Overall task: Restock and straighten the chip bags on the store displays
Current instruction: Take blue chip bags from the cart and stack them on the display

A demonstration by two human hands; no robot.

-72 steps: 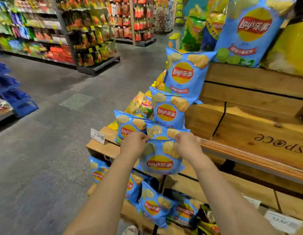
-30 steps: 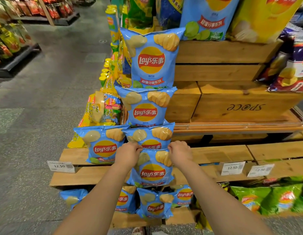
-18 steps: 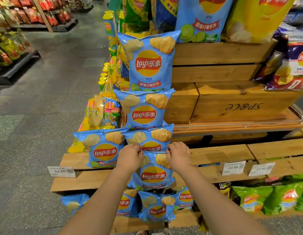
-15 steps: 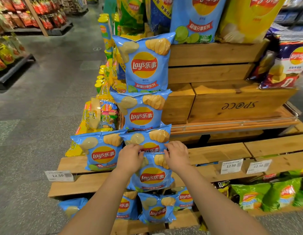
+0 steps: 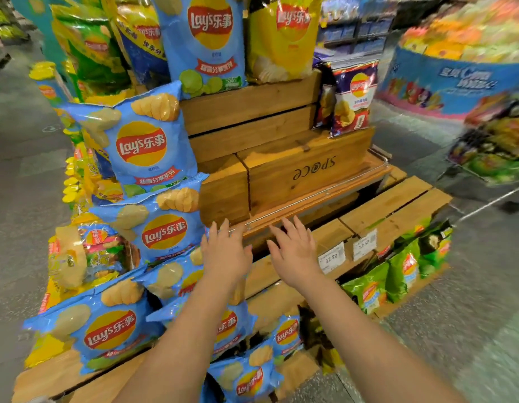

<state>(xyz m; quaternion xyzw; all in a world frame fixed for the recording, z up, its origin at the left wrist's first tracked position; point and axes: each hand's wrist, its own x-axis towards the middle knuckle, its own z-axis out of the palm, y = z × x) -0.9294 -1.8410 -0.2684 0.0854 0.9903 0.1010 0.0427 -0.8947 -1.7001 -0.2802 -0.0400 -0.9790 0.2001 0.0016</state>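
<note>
Blue Lay's chip bags climb the left side of a stepped wooden display point(image 5: 281, 175): a large bag point(image 5: 142, 141) up high, a medium bag point(image 5: 162, 228) below it, and a wide bag point(image 5: 104, 330) on the lowest plank. A small blue bag point(image 5: 232, 327) leans on the front step, partly hidden by my left forearm. My left hand point(image 5: 226, 251) hovers with fingers spread just right of the bags. My right hand point(image 5: 296, 251) is also spread flat over the bare step. Neither holds anything.
Green chip bags point(image 5: 398, 274) fill the lower right shelf under two price tags point(image 5: 331, 257). Dark blue bags point(image 5: 351, 97) stand on the upper crate, and big yellow and blue bags point(image 5: 211, 39) top the display. A cart with goods point(image 5: 496, 146) is blurred at right.
Both hands let go of the small blue bag and lifted away with fingers spread. The view swung to the right, bringing the green bags and the cart into sight.
</note>
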